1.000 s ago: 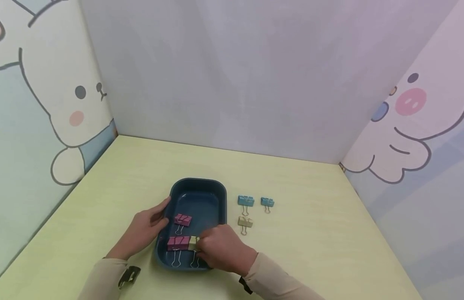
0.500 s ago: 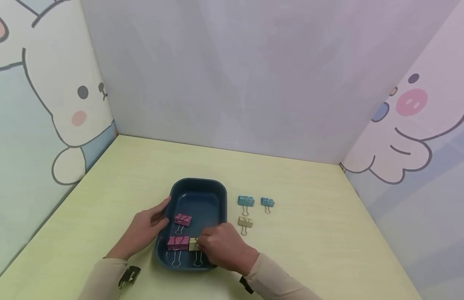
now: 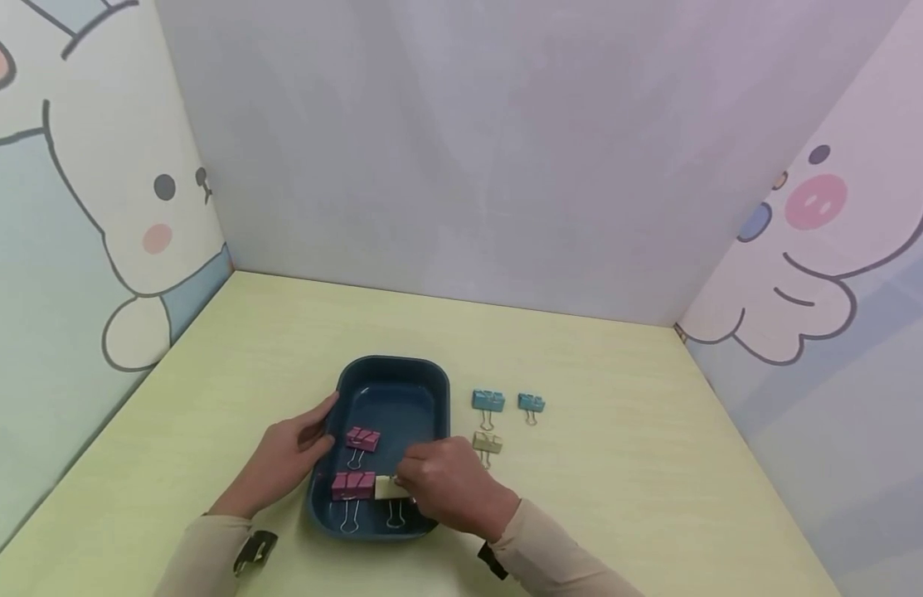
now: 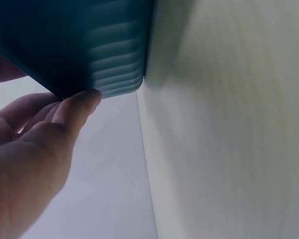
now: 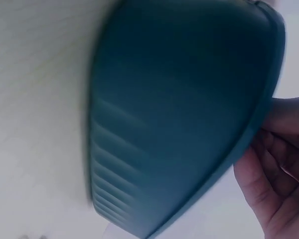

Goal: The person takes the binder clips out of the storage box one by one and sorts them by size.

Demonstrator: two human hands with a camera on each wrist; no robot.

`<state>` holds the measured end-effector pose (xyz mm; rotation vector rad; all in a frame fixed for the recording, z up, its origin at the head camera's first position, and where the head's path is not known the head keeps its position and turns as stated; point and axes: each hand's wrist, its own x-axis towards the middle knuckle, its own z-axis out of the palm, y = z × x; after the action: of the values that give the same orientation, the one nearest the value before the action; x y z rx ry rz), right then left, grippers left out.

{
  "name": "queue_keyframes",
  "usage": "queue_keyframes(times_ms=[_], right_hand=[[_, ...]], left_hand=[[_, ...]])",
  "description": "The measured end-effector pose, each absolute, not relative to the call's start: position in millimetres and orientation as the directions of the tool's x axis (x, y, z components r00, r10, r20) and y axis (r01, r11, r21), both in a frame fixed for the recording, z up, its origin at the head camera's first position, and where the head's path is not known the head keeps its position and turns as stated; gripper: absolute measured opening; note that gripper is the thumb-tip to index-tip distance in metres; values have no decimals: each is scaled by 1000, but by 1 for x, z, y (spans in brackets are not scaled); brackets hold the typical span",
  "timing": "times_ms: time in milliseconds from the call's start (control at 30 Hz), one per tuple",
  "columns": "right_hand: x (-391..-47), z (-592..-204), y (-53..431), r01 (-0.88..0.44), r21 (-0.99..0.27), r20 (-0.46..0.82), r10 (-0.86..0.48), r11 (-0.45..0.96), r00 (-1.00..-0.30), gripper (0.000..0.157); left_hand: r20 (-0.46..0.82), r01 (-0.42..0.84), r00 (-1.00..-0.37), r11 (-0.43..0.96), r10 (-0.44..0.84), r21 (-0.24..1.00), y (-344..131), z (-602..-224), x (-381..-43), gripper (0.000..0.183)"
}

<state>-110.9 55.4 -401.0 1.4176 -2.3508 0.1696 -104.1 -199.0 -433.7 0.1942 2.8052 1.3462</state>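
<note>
In the head view a dark blue tray (image 3: 394, 406) lies on the table. My left hand (image 3: 285, 456) holds its left side; the left wrist view shows the thumb (image 4: 77, 112) against the outer wall by the rim. My right hand (image 3: 454, 487) reaches over the tray's near right side, its curled fingers pinching a yellow binder clip (image 3: 388, 487). This clip sits right beside a large pink binder clip (image 3: 353, 486), wire handles toward me. A smaller pink binder clip (image 3: 362, 439) lies farther back in the tray. In the right wrist view the tray wall (image 5: 179, 109) hides the clips.
On the table right of the tray lie a larger blue binder clip (image 3: 488, 400), a smaller blue one (image 3: 531, 403) and a yellow binder clip (image 3: 488, 442), partly behind my right hand. A grey back wall (image 3: 446, 166) and printed side walls enclose the yellow-green table (image 3: 618, 481).
The yellow clip in my right hand has turned slightly, its wire handles swinging right and more of its face showing. My right hand has shifted a little right and back. My left hand keeps its place.
</note>
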Motion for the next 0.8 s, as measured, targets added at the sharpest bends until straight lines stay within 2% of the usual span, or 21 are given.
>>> queue_keyframes(times_ms=[433, 600, 800], right_hand=[[-116, -376, 71, -847, -75, 508, -711, 527, -487, 7], [-120, -371, 80, -847, -100, 578, -662, 521, -476, 9], [-126, -371, 97, -852, -57, 657, -623, 521, -425, 12]], left_hand=[[31, 101, -992, 629, 120, 771, -199, -432, -104, 61], [30, 98, -993, 626, 118, 774, -200, -431, -102, 61], [40, 112, -991, 611, 131, 784, -201, -433, -103, 60]])
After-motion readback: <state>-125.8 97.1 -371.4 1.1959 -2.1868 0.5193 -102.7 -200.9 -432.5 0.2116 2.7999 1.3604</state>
